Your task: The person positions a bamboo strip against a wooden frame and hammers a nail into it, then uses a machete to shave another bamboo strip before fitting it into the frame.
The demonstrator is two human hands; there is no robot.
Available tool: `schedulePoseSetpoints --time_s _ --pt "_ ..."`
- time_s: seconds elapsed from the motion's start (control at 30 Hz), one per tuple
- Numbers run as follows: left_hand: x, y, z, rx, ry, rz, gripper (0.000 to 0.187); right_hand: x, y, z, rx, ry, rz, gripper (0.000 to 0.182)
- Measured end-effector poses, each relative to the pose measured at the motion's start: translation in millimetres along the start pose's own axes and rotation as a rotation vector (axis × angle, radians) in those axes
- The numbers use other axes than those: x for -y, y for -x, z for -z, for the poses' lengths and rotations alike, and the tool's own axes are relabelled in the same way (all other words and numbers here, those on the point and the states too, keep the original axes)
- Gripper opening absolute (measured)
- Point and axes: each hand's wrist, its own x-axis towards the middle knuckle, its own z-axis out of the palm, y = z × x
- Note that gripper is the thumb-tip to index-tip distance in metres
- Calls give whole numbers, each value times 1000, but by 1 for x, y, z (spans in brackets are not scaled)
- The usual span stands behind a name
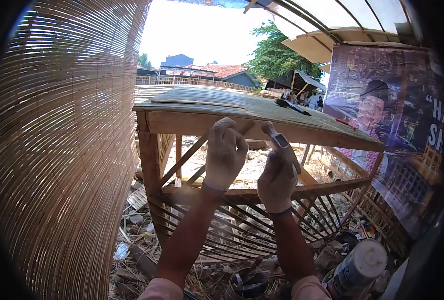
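My right hand [276,184], in a light work glove, is wrapped round a hammer [280,141], its head raised in front of the wooden edge board [312,134] of a bamboo-topped table [262,104]. My left hand [224,155], gloved too, is at the same board to the left of the hammer. Its fingers are curled together near the top edge. Whatever they pinch, if anything, is too small to make out. Below both hands runs a wooden crossbar [242,196] with slanting bamboo slats [252,227].
On the tabletop lie a thin bamboo strip [197,104] and a black-handled tool [291,106]. A bamboo blind [67,150] hangs close on the left. At right are a printed banner [412,115] and a tipped bucket [362,267]. Rubble and scraps [132,240] cover the ground.
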Motion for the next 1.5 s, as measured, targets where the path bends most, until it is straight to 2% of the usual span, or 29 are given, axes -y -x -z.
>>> schedulePoseSetpoints --time_s 0.07,0.1,0.13,0.2,0.27,0.33,0.4,0.47,0.53,0.63,0.77,0.9,1.0,1.03,1.07,1.2,1.3,1.37,1.4,1.47,1.5 --pt "1 -1 -1 -2 -16 0 16 -6 8 -7 30 49 -15 19" --pt "0 1 -1 -4 -33 -1 15 -9 1 -13 287 101 -226 18" --pt "0 2 -2 0 -31 -1 15 -13 -1 -13 210 72 -104 19" --pt "2 0 -1 2 -28 0 15 8 -9 3 159 52 -156 20" --pt "2 -2 -1 -28 -70 -35 15 2 -1 3 -57 -34 3 20" --pt "2 2 -1 -7 -30 -9 16 -2 4 0 -45 10 2 20" --pt "3 2 -1 10 -16 0 16 -16 1 -15 281 107 -178 20" --pt "5 1 -2 5 -6 3 16 -15 -3 -9 270 138 -114 21" --pt "5 3 -3 7 -35 -15 17 -4 -3 -1 159 -3 -164 24" --pt "1 0 1 -13 -50 -52 16 1 -4 6 175 5 -264 30" --pt "3 1 -2 -35 -88 -83 16 -5 -1 2 137 -42 -258 36" --pt "2 0 1 -26 -68 -85 16 1 4 4 206 -84 -377 39" --pt "1 -1 1 -28 -102 -115 16 -3 5 5 239 -60 -371 35" --pt "1 0 1 -31 -114 -125 16 -2 3 6 279 -44 -346 28" --pt "1 0 1 -26 -109 -122 16 -1 0 6 319 -27 -319 33" --pt "2 3 -3 -59 -57 -58 15 -5 -5 2 348 26 -271 33" --pt "1 3 -5 -88 -72 -47 13 -4 -11 6 373 1 -310 30" --pt "-1 4 -7 -90 15 89 15 -5 -11 7 384 -6 -326 29" --pt "-1 4 -8 -86 18 92 15 -6 -11 6 345 -30 -305 26" --pt "0 3 -6 -86 -18 32 15 -6 -11 6 307 -50 -293 30" --pt "1 1 -3 -89 -93 -73 13 -6 -13 9 365 -49 -337 28"
